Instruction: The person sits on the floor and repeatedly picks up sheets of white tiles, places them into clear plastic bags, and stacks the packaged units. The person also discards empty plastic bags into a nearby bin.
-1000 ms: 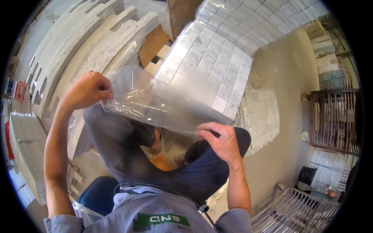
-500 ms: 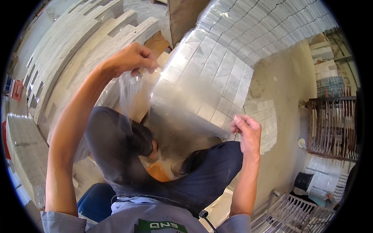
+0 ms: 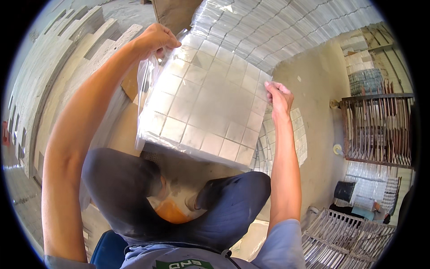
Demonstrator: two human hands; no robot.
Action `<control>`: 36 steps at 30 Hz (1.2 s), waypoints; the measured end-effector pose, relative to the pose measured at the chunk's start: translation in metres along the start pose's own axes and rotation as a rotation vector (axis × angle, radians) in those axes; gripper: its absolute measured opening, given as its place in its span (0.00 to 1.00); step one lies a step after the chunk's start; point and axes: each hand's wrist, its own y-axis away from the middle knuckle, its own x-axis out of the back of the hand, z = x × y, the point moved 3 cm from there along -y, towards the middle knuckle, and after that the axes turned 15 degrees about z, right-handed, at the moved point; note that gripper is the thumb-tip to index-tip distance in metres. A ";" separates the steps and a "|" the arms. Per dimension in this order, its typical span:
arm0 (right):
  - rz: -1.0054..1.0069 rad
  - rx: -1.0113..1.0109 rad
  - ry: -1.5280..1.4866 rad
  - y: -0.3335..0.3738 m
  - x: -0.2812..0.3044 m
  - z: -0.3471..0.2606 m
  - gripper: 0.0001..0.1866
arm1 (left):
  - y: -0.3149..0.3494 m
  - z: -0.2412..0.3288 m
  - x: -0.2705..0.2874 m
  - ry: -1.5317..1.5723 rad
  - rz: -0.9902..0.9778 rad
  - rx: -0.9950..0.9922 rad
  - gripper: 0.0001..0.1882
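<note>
Square white-grey mosaic tile sheets (image 3: 201, 96) form a block in front of my knees, tiles facing up. Clear plastic film (image 3: 145, 76) lies over the top, bunched along the left side. At the far left corner my left hand (image 3: 159, 39) is closed in a pinch on the film's edge. My right hand (image 3: 280, 96), fingers pinched together, is at the right edge near the far corner and holds the film there. How far the film reaches down the sides is hard to make out.
Film-wrapped stacks of tile (image 3: 286, 31) stand behind the block. More mosaic sheets (image 3: 297, 130) lie beyond my right forearm. Long pale slabs (image 3: 58, 67) are piled on the left. Slatted racks (image 3: 376, 130) stand on the right. An orange object (image 3: 171, 210) lies between my feet.
Both hands have moved away from me, drawing the film across the tile block. My right hand has gone from the near right corner to near the far right one.
</note>
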 end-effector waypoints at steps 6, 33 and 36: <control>0.105 0.082 0.015 -0.031 -0.012 0.011 0.09 | -0.028 0.005 -0.013 -0.004 -0.059 -0.016 0.05; 0.113 0.018 -0.188 -0.044 -0.018 0.032 0.16 | 0.212 0.032 0.031 -1.113 0.121 -0.535 0.11; 0.109 0.022 -0.203 -0.041 -0.024 0.029 0.16 | 0.229 0.022 0.002 -0.943 0.105 -0.672 0.14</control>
